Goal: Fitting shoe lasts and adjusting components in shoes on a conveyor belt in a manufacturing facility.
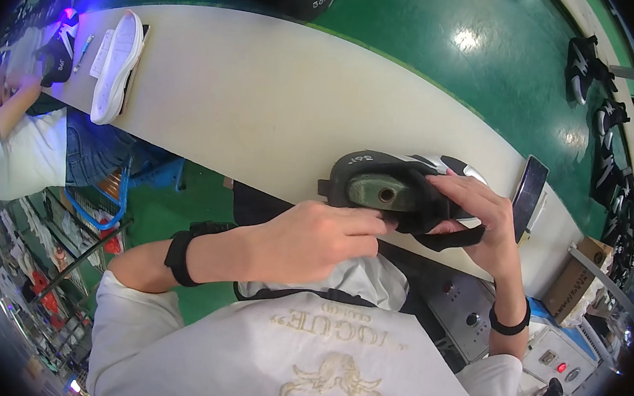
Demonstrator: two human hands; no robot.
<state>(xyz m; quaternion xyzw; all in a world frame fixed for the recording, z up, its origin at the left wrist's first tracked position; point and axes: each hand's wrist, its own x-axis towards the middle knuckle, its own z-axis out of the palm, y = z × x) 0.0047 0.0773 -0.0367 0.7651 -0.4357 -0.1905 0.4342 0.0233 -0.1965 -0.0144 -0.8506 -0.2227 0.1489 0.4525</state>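
A black and white shoe upper (pixel 362 163) on a green last (pixel 367 191) is held over the near edge of the pale worktable, toe pointing right. The last's round hole faces up in the shoe's opening. My right hand (pixel 479 214) grips the front of the upper, thumb below and fingers on top, beside the black tongue flap. Curled at the near side of the collar, my left hand (pixel 332 238) has its fingertips pinched on the shoe's edge. What exactly those fingertips hold is partly hidden.
White shoe soles (pixel 118 68) lie at the table's left end. Beyond them, a co-worker (pixel 21 143) handles another black shoe (pixel 60 55) under blue light. A dark block (pixel 529 189) stands on the right, near a cardboard box (pixel 576 280) and a control panel (pixel 466 315). More shoes (pixel 609 161) line the far right.
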